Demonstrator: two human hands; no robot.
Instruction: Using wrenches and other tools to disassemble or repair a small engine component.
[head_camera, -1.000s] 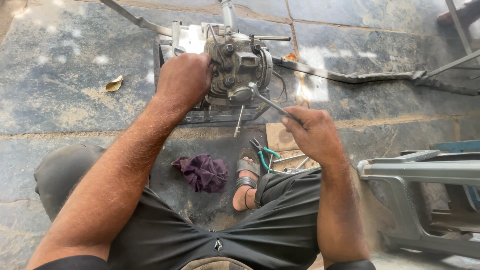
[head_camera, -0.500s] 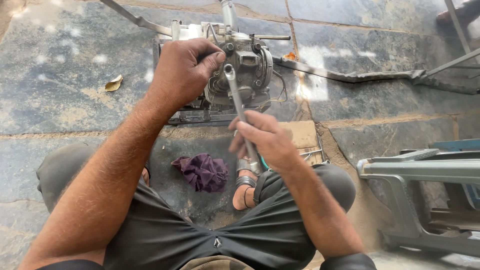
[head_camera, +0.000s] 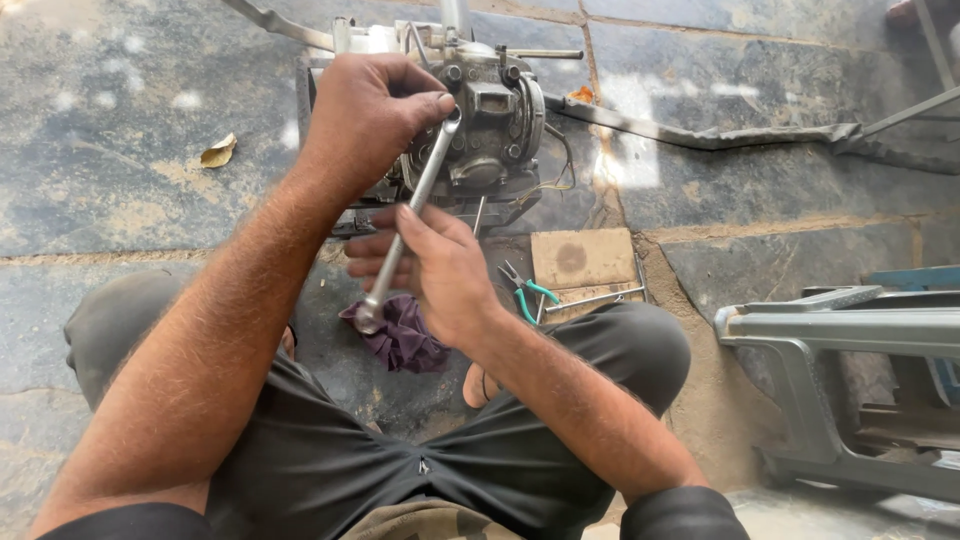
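A grey metal engine block (head_camera: 490, 120) sits on the stone floor ahead of my knees. My left hand (head_camera: 365, 115) grips its left side, thumb pressing the head of a long steel wrench (head_camera: 415, 205) onto the block. My right hand (head_camera: 430, 270) is wrapped around the wrench's shaft, with the lower end sticking out below my fingers above a purple rag (head_camera: 405, 335).
Green-handled pliers (head_camera: 525, 295) and a thin metal tool lie by a small wooden board (head_camera: 580, 258). A dark strap (head_camera: 700, 135) runs right from the engine. A grey metal frame (head_camera: 830, 330) stands at the right. A dry leaf (head_camera: 217, 152) lies at the left.
My right hand swung the wrench from the engine's right side round to its front, so the shaft now slants down-left. My left hand shifted its thumb onto the wrench head.
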